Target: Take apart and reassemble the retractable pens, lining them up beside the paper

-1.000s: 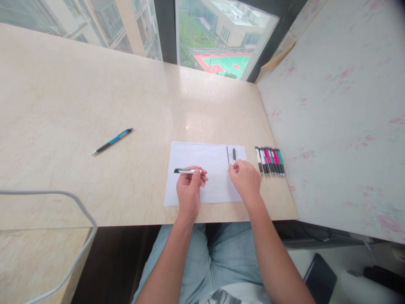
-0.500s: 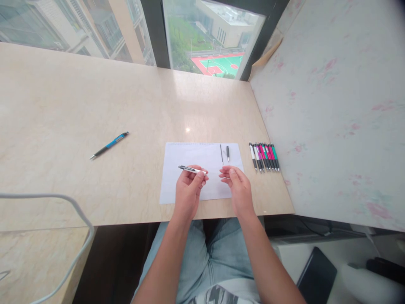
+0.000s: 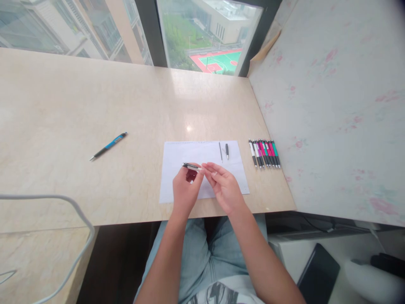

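Observation:
My left hand [image 3: 185,188] pinches the white barrel of a pen [image 3: 191,166], its black clip end pointing left. My right hand [image 3: 223,185] meets the barrel's right end, thumb and fingers drawn together there; whatever sits between those fingertips is too small to make out. Both hands hover over a white sheet of paper [image 3: 177,152]. Beyond them on the sheet lie a thin dark pen refill [image 3: 220,152] and a black pen grip with a metal tip [image 3: 227,151].
To the right, a row of several pens [image 3: 264,154] in white, purple, pink and green lies near the wall [image 3: 332,126]. A blue and black pen [image 3: 108,146] rests on the left of the table [image 3: 133,101]. A grey cable [image 3: 71,200] loops at lower left.
My right hand has moved left, from over the sheet's right part to the barrel's open end. The left hand keeps the barrel, shifted only slightly.

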Motion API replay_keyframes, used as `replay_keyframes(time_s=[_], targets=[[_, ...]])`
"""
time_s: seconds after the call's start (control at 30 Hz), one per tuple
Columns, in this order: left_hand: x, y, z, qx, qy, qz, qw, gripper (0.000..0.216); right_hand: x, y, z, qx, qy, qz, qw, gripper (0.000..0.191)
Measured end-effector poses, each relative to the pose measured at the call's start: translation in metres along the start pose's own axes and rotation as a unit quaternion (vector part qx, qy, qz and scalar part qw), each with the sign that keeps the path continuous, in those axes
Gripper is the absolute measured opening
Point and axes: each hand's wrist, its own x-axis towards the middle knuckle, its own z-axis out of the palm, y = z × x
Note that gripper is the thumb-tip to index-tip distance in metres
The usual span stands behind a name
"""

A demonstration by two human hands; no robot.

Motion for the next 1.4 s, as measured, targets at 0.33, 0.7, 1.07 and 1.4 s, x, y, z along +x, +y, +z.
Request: replay_keyframes(time_s=[0.33, 0.7, 1.07, 1.4], targets=[[-0.004, 0.0, -0.004, -0.147, 0.01, -0.077, 0.986, 0.028, 0.026, -0.039, -0.033, -0.535, 0.064, -0.164, 0.826, 0.03], [-0.005, -0.001, -0.008, -0.179, 0.015, -0.083, 0.98, 0.035, 0.069, -0.057, -0.034, -0.663, -0.008, -0.133, 0.737, 0.02], [-0.006, -0.009, -0.005, -0.154, -0.009, -0.069, 0.986, 0.032, 0.087, -0.047, -0.005, -0.854, 0.043, -0.139, 0.5, 0.023], [-0.006, -0.015, -0.003, -0.07, -0.066, -0.048, 0.994, 0.033, 0.09, -0.043, -0.017, -0.803, 0.017, -0.199, 0.562, 0.02]])
